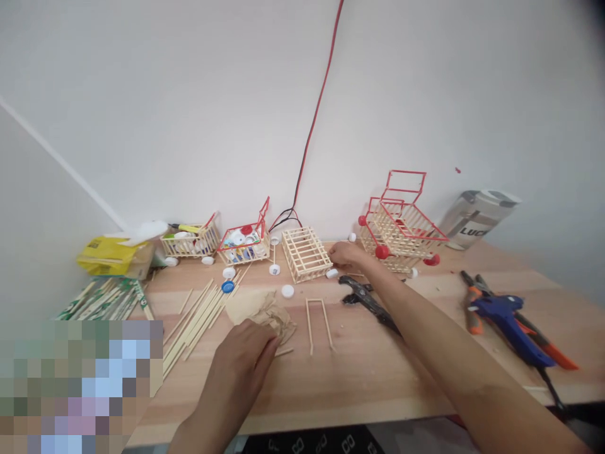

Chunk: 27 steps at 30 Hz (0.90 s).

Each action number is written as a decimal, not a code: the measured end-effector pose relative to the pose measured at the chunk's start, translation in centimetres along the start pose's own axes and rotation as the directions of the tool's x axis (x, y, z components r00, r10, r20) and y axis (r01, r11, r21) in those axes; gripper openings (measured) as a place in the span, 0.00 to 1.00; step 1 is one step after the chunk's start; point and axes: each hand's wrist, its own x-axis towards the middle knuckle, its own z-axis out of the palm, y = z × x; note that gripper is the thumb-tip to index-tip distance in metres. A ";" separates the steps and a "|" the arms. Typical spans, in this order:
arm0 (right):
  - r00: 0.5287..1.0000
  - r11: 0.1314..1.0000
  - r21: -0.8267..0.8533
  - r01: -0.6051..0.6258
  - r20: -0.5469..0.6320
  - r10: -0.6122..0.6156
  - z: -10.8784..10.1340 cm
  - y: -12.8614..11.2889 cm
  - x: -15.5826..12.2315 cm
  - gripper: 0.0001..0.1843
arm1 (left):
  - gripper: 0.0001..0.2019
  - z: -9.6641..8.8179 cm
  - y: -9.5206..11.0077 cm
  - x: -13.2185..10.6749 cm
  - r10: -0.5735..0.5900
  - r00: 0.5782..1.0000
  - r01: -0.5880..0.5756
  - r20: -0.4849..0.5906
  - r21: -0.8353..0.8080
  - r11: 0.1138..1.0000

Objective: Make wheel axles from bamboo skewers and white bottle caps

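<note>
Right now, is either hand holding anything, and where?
Left hand lies flat on the crumpled brown paper, not gripping. Right hand reaches the stick basket at its right edge; grip cannot be told.

L hand low & close in, palm down, fingers loosely spread, pointing fwd-right, not clenched. L forearm bare, trailing straight back behind it, wrist approx straight. R hand stretched far fwd, well beyond L hand & off to its right, back of hand up, fingers curled down & leftward; fingertips hidden, can't tell if pinching. R arm bare, nearly full-length, running back diagonally to lower right, elbow almost straight. Hands well apart.
</note>
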 end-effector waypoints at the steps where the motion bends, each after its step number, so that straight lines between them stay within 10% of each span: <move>1: 0.998 0.999 0.009 -0.043 0.048 0.043 0.1 0.1 -0.1 0.18 | 0.09 0.2 -0.1 0.2 -0.004 1.000 0.004 0.013 -0.001 1.000; 8: 0.986 0.980 0.123 -0.154 0.088 0.144 -1.6 1.8 -0.9 0.19 | 0.10 0.6 -0.2 3.2 -0.028 0.988 0.021 0.155 0.046 0.999; 18: 0.949 0.940 0.313 0.138 -0.313 -0.035 -3.8 1.2 -4.1 0.16 | 0.05 2.0 -0.3 7.6 -0.159 0.982 0.179 0.106 -0.215 0.960; 23: 0.844 0.800 0.428 0.420 -0.508 -0.172 -3.1 -0.9 -8.4 0.14 | 0.17 3.2 0.6 9.2 -0.309 0.912 0.411 0.271 -0.637 0.653; 27: 0.781 0.693 0.473 0.543 -0.589 -0.209 -1.6 -2.3 -10.9 0.13 | 0.31 4.3 1.0 9.5 -0.180 0.902 0.431 0.392 -0.837 0.336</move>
